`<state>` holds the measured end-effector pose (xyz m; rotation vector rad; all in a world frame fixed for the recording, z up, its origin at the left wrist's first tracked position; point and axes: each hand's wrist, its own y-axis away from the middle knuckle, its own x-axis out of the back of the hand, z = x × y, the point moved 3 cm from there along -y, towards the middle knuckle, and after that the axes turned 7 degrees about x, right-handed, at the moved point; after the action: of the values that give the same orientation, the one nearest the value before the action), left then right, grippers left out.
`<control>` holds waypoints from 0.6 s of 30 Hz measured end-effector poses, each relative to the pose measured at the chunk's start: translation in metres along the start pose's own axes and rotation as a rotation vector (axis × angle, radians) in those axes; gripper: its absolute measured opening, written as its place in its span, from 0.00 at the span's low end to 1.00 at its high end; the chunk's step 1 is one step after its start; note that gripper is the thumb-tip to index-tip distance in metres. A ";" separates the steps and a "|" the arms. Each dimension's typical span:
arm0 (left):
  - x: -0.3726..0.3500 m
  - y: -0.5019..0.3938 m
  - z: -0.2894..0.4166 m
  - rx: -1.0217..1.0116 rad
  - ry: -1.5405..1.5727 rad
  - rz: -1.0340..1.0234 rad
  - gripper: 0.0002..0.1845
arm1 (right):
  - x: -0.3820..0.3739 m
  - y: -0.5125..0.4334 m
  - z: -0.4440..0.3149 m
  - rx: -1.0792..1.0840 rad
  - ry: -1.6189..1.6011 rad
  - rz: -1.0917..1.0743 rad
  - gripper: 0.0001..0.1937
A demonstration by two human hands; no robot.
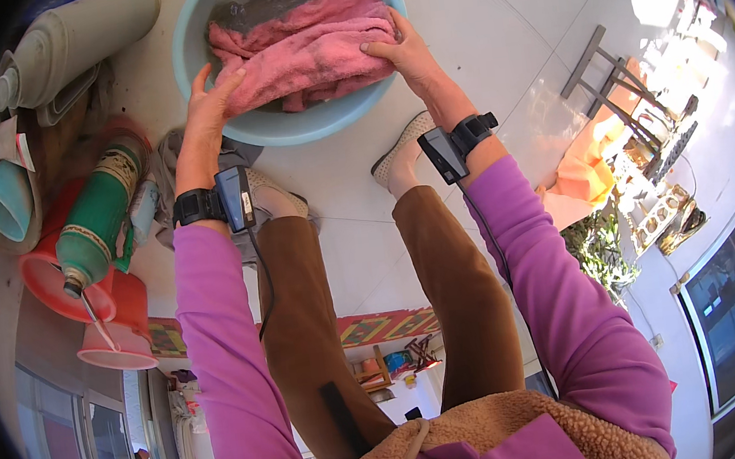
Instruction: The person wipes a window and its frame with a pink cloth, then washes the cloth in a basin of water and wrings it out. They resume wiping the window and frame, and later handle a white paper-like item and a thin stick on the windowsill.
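Note:
A pink towel-like cloth, folded in a thick bundle and marked with darker patches, lies over a light blue plastic basin on the floor. My left hand grips the bundle's left end, thumb on top. Its right end is held by my right hand, with the thumb pressed on the cloth and the fingers behind it. Murky water shows in the basin beyond the cloth. The undersides of the cloth and some fingertips are hidden.
At the left stand a green thermos flask, red plastic buckets and a light blue plastic scoop. Grey fabric lies beside my left foot. A dark folding stool frame and orange material are at the right.

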<state>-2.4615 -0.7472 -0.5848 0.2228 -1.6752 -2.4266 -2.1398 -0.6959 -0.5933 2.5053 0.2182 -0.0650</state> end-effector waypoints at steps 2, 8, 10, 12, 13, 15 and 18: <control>-0.013 -0.008 -0.011 -0.240 -0.452 -0.035 0.54 | -0.004 -0.008 0.015 -0.041 0.175 -0.108 0.50; -0.035 0.017 -0.027 0.000 -1.543 0.035 0.23 | -0.018 0.018 -0.012 0.112 0.558 -0.222 0.51; -0.026 0.035 -0.007 -0.164 -1.498 0.112 0.21 | -0.020 0.035 -0.035 0.247 0.754 -0.358 0.45; -0.013 0.050 0.010 -0.313 -1.398 0.207 0.20 | -0.019 0.041 -0.042 0.048 1.088 -0.464 0.37; -0.007 0.048 0.017 -0.340 -1.235 0.199 0.20 | -0.017 0.040 -0.043 -0.048 1.250 -0.516 0.34; 0.006 0.038 0.030 -0.491 -0.920 0.206 0.19 | -0.017 0.023 -0.047 -0.002 1.176 -0.338 0.27; 0.002 -0.002 0.024 -0.442 -0.536 0.272 0.37 | -0.028 -0.018 -0.037 0.204 1.119 -0.139 0.30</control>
<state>-2.4686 -0.7252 -0.5787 -0.7219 -1.1575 -2.6898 -2.1704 -0.6636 -0.5717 2.4325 0.8532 1.3220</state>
